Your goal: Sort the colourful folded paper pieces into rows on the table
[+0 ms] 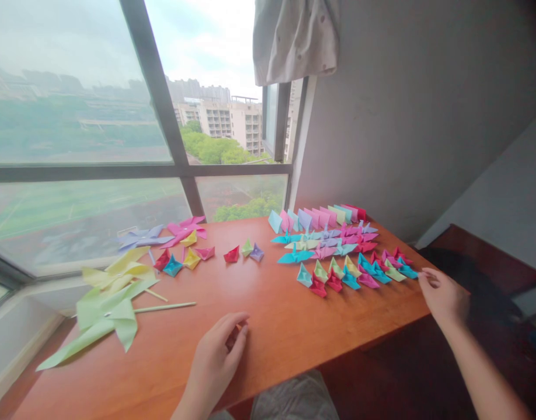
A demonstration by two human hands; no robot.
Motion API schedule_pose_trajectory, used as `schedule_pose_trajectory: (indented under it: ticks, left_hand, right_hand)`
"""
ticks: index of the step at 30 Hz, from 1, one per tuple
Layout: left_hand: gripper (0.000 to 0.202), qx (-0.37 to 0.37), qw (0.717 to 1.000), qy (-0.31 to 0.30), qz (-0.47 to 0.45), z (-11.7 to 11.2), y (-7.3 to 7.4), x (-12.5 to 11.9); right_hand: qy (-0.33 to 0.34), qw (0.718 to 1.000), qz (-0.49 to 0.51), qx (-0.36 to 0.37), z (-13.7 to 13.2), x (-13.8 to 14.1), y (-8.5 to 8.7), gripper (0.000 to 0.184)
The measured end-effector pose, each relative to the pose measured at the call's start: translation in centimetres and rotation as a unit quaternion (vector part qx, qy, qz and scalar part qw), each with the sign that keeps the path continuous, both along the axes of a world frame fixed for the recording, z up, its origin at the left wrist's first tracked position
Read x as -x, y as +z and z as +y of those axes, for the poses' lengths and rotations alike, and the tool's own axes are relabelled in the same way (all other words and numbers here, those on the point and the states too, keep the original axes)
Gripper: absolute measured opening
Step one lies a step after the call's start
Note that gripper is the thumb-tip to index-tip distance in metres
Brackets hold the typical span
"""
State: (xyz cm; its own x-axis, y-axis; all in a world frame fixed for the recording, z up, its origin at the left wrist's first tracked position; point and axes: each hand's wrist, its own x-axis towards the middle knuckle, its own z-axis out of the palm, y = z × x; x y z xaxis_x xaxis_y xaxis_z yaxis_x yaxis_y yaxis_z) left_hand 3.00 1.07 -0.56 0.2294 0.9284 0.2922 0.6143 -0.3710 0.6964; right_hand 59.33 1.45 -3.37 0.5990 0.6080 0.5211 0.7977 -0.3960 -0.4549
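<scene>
My left hand point(218, 356) rests at the near side of the wooden table point(259, 303), loosely curled, with a gap between thumb and forefinger and nothing seen held. My right hand point(445, 296) is at the table's right edge, fingers bent and slightly apart. Its fingertips come close to a blue paper boat point(408, 270) at the right end of the boat rows; whether they touch it I cannot tell. Several folded boats stand in these rows, among them a red boat point(317, 286) and a magenta boat point(368, 280). Behind them lie paper cranes, including a blue crane point(296, 254).
Upright folded papers point(320, 218) line the back right. Loose boats, one red point(232, 254), sit mid-table. On the left lie paper pinwheels, one green point(108, 315) with its stick towards the middle. A window point(136, 171) borders the back and left; a wall point(382, 128) rises right.
</scene>
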Motion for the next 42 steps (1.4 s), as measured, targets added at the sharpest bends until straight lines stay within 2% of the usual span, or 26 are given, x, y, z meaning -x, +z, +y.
schedule_pose_trajectory:
  ticks: [3, 5, 9, 11, 14, 16, 18, 21, 26, 30, 35, 42]
  left_hand:
    - [0.02, 0.003, 1.0, -0.001, 0.005, -0.1, 0.1, -0.1]
    - [0.02, 0.006, 1.0, -0.002, 0.006, -0.2, 0.2, -0.1]
    - [0.02, 0.021, 1.0, -0.001, 0.0, -0.3, 0.4, -0.4]
    - [0.02, 0.029, 1.0, 0.002, -0.009, -0.3, 0.5, -0.4]
    - [0.021, 0.04, 0.999, 0.005, -0.03, 0.3, 1.0, -0.3]
    - [0.022, 0.037, 0.999, 0.012, -0.035, 1.2, 1.5, 0.0]
    - [0.023, 0.013, 0.999, 0.033, -0.009, 2.6, 2.0, 0.6]
    - [0.023, -0.03, 0.995, 0.078, 0.056, 5.4, 2.8, 1.6]
    - [0.028, -0.059, 0.984, 0.128, 0.11, 10.1, 3.9, 2.2]
    - [0.028, -0.061, 0.977, 0.145, 0.147, 12.5, 4.2, 1.8]
    - [0.019, -0.055, 0.974, 0.137, 0.172, 13.6, 4.0, 1.5]
    - [0.02, -0.066, 0.977, 0.128, 0.156, 12.5, 4.5, 2.3]
  right_hand:
    - [0.018, 0.998, -0.023, -0.059, 0.0, 2.5, 1.7, 0.044]
    - [0.048, 0.996, -0.004, -0.08, 0.2, 5.2, 2.8, 0.047]
    - [0.146, 0.985, 0.043, -0.084, 0.8, 13.6, 4.5, 0.04]
    - [0.224, 0.967, 0.073, -0.097, 0.8, 18.8, 4.9, 0.035]
    - [0.346, 0.924, 0.135, -0.092, 0.7, 26.3, 4.9, 0.027]
    - [0.412, 0.894, 0.163, -0.071, 0.5, 30.2, 4.4, 0.024]
    - [0.456, 0.87, 0.179, -0.048, 0.4, 32.8, 3.6, 0.024]
    - [0.488, 0.853, 0.182, -0.014, 0.4, 34.2, 2.5, 0.025]
    - [0.476, 0.858, 0.191, 0.006, 0.5, 33.8, 1.7, 0.025]
    - [0.474, 0.86, 0.19, 0.002, 0.5, 33.9, 1.7, 0.025]
    - [0.446, 0.867, 0.222, -0.01, 0.5, 33.9, 2.0, 0.025]
    - [0.43, 0.867, 0.254, -0.013, 0.6, 33.6, 2.0, 0.028]
